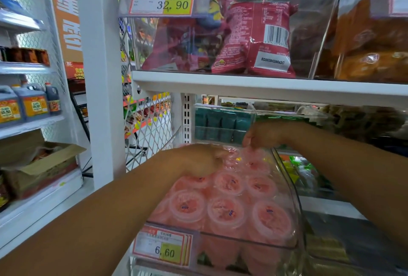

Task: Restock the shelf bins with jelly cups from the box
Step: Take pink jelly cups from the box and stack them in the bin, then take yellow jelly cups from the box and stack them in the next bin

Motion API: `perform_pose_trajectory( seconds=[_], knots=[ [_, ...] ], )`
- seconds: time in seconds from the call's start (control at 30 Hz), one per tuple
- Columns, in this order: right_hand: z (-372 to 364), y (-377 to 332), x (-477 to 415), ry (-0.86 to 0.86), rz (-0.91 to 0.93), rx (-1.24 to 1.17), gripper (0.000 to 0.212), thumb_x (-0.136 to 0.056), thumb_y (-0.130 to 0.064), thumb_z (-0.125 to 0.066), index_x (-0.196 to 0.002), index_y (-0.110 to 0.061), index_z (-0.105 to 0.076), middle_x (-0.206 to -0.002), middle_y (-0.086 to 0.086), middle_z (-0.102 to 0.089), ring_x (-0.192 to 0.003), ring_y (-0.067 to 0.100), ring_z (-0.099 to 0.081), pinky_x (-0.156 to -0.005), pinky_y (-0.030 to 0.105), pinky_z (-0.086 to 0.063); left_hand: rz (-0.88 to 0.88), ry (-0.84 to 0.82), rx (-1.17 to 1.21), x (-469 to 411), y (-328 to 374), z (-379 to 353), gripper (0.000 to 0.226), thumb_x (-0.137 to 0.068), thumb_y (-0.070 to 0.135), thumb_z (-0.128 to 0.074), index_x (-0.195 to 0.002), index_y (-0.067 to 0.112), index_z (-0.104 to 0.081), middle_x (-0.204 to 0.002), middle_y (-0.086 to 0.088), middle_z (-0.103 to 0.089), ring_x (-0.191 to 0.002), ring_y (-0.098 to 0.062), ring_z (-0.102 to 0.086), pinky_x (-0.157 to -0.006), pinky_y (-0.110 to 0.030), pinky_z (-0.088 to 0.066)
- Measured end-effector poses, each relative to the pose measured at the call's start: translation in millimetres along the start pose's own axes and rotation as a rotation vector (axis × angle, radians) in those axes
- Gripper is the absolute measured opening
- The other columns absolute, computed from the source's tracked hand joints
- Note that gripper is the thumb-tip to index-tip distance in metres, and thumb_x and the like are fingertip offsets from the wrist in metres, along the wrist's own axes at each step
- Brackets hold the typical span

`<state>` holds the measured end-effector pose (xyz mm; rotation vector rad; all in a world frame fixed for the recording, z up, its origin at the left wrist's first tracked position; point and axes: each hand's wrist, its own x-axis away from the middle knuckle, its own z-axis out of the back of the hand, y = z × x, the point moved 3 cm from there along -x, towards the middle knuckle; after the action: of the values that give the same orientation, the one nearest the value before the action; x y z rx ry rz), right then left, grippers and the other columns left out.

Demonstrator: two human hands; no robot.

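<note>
Store shelves point(242, 86) fill the view, white and packed with snacks. Closest to us is a price tag point(163, 248) that says 6.60, stuck on the front of a clear bin point(294, 198). Pink jelly cups point(225, 211) fill the bin in rows, with more cups under the top ones.

Both hands reach to the back of the bin, near each other but not touching. The left hand point(198, 160) lies curled on the cups. It is blurry, so I cannot tell if it grips one. The right hand point(260, 136) points its fingers down and seems to pinch a back cup point(254, 160) by the top.

What could go wrong? The bin looks almost full. I think a hard push at the back could make the top cups slide, tip over or pop out past the front wall.

Behind the bin stand teal packs point(220, 123). Up on the next shelf are red snack bags point(254, 39). Far off to the left sits an open cardboard box point(42, 165). I cannot tell what is inside it. The fingertips are fuzzy, and the arms are cut off at the edges.
</note>
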<state>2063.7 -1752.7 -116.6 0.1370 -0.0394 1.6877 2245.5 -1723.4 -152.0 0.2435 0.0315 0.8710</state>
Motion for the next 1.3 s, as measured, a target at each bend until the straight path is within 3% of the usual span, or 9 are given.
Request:
perform_pose_trajectory(
  seconds=[0.27, 0.43, 0.57, 0.7, 0.83, 0.97, 1.03, 1.13, 1.3],
  knots=[
    [15.5, -5.8, 93.9, 0.532, 0.098, -0.500, 0.022, -0.096, -0.024, -0.057, -0.114, -0.031, -0.066, -0.110, -0.018, -0.061, -0.094, 0.001, -0.058, -0.079, 0.007, -0.043, -0.113, 0.344, 0.238, 51.0, 27.1, 15.5, 0.041, -0.102, 0.025, -0.044, -0.143, 0.030, -0.044, -0.149, 0.012, -0.040, -0.133, -0.002, -0.040, -0.099, -0.005, -0.028],
    [-31.5, -27.5, 216.9, 0.609, 0.193, -0.904, 0.017, -0.092, -0.021, -0.061, -0.103, -0.031, -0.069, -0.091, -0.007, -0.072, -0.072, 0.006, -0.062, -0.066, 0.019, -0.051, -0.399, 0.696, 0.345, 138.1, 73.0, -22.6, 0.025, -0.095, 0.021, -0.056, -0.116, 0.033, -0.064, -0.113, 0.020, -0.061, -0.107, 0.009, -0.055, -0.093, -0.006, -0.039],
    [-119.9, -28.7, 296.8, 0.216, 0.221, -1.160, 0.023, -0.079, -0.027, -0.060, -0.098, -0.026, -0.073, -0.083, 0.004, -0.073, -0.061, 0.014, -0.056, -0.054, 0.020, -0.046, -0.419, 0.296, 0.460, 181.1, 104.5, -118.8, 0.019, -0.095, 0.030, -0.053, -0.105, 0.035, -0.069, -0.101, 0.024, -0.064, -0.099, 0.005, -0.059, -0.082, -0.007, -0.043],
    [-267.5, -18.6, 320.3, -0.304, 0.004, -1.216, 0.026, -0.086, -0.021, -0.056, -0.108, -0.013, -0.069, -0.089, 0.007, -0.073, -0.071, 0.018, -0.064, -0.062, 0.023, -0.052, -0.266, -0.319, 0.318, 174.4, 115.2, -258.1, 0.030, -0.100, 0.035, -0.046, -0.125, 0.035, -0.062, -0.124, 0.017, -0.056, -0.112, 0.000, -0.053, -0.087, -0.014, -0.043],
    [-424.7, -12.7, 333.2, -0.505, -0.319, -1.358, 0.018, -0.096, -0.012, -0.049, -0.107, -0.013, -0.064, -0.094, 0.002, -0.071, -0.088, 0.022, -0.064, -0.077, 0.027, -0.055, -0.036, -0.635, 0.252, 162.6, 87.1, -400.5, 0.036, -0.099, 0.013, -0.047, -0.133, 0.020, -0.056, -0.132, -0.001, -0.058, -0.114, -0.020, -0.057, -0.083, -0.026, -0.046],
    [-537.8, -21.6, 354.1, -0.527, -0.654, -1.568, 0.023, -0.096, -0.022, -0.049, -0.100, -0.021, -0.072, -0.104, 0.003, -0.070, -0.096, 0.020, -0.066, -0.091, 0.037, -0.053, 0.140, -0.705, 0.382, 171.5, 71.0, -483.3, 0.025, -0.099, 0.019, -0.045, -0.115, 0.017, -0.065, -0.120, -0.007, -0.063, -0.111, -0.029, -0.059, -0.083, -0.031, -0.046],
    [-571.3, -33.9, 360.9, -0.515, -0.804, -1.531, 0.019, -0.099, -0.014, -0.050, -0.104, -0.018, -0.068, -0.110, 0.005, -0.066, -0.101, 0.024, -0.062, -0.099, 0.044, -0.048, 0.215, -0.713, 0.468, 183.4, 66.8, -507.3, 0.031, -0.103, 0.025, -0.039, -0.126, 0.020, -0.059, -0.133, -0.004, -0.055, -0.120, -0.028, -0.052, -0.096, -0.036, -0.044],
    [-598.2, -54.6, 357.2, -0.537, -0.888, -1.538, 0.024, -0.100, -0.006, -0.044, -0.108, -0.016, -0.065, -0.107, 0.010, -0.065, -0.094, 0.026, -0.061, -0.088, 0.043, -0.052, 0.337, -0.684, 0.563, 200.6, 49.9, -543.7, 0.036, -0.102, 0.016, -0.042, -0.137, 0.022, -0.049, -0.133, -0.006, -0.056, -0.106, -0.031, -0.061, -0.084, -0.048, -0.050],
    [-634.8, -50.6, 350.7, -0.481, -1.047, -1.470, 0.027, -0.100, -0.004, -0.044, -0.119, -0.012, -0.061, -0.123, 0.018, -0.059, -0.110, 0.036, -0.059, -0.095, 0.043, -0.051, 0.442, -0.665, 0.642, 203.6, 33.7, -577.3, 0.032, -0.100, 0.015, -0.048, -0.130, 0.022, -0.055, -0.121, 0.000, -0.058, -0.108, -0.027, -0.060, -0.086, -0.038, -0.052]
  ],
)
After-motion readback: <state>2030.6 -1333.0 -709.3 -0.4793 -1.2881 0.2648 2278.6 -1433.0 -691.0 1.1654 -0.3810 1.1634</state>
